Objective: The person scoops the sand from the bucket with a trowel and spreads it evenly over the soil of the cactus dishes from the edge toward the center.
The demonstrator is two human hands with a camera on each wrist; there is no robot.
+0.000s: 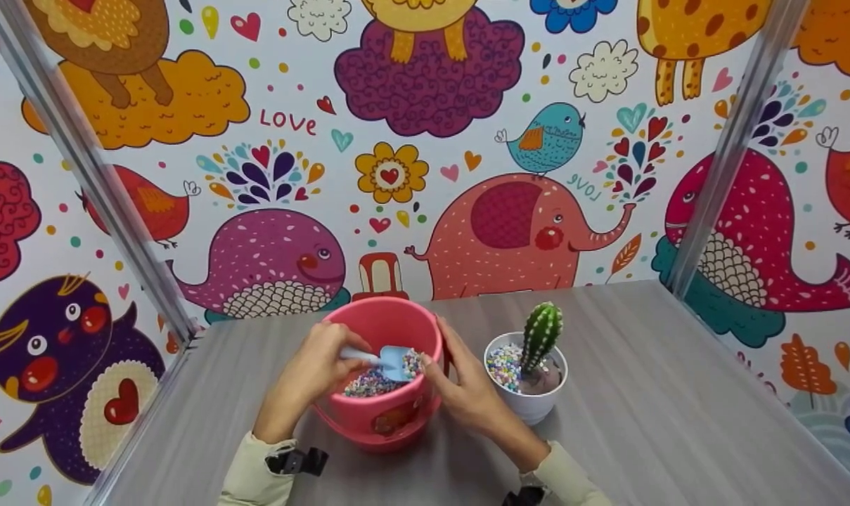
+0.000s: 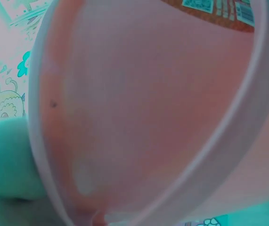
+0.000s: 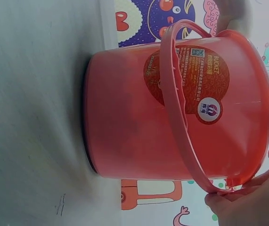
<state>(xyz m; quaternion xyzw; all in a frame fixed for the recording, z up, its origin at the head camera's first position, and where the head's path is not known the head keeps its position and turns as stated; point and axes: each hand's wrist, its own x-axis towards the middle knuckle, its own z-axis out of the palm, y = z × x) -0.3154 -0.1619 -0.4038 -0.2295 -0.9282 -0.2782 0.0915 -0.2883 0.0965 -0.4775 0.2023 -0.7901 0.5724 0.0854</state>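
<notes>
In the head view, a pink-red bucket [image 1: 389, 316] stands on the table, with small multicoloured pebbles [image 1: 370, 384] in it. My left hand [image 1: 305, 376] reaches over the near-left rim and grips the handle of a small light-blue shovel [image 1: 394, 362]. Pebbles lie on the shovel's blade, above those in the bucket. My right hand [image 1: 467, 393] holds the bucket's right rim, thumb over the top and fingers outside. In the right wrist view, the bucket [image 3: 129, 117] shows its label and hanging handle [image 3: 174, 103], with the right hand [image 3: 252, 202] at the rim.
Right of the bucket stands a white pot [image 1: 526, 405] holding a green cactus [image 1: 541, 334] and coloured pebbles. The grey table [image 1: 642, 393] runs back to walls with cartoon animals [image 1: 509, 239]; metal posts [image 1: 713, 176] mark the corners.
</notes>
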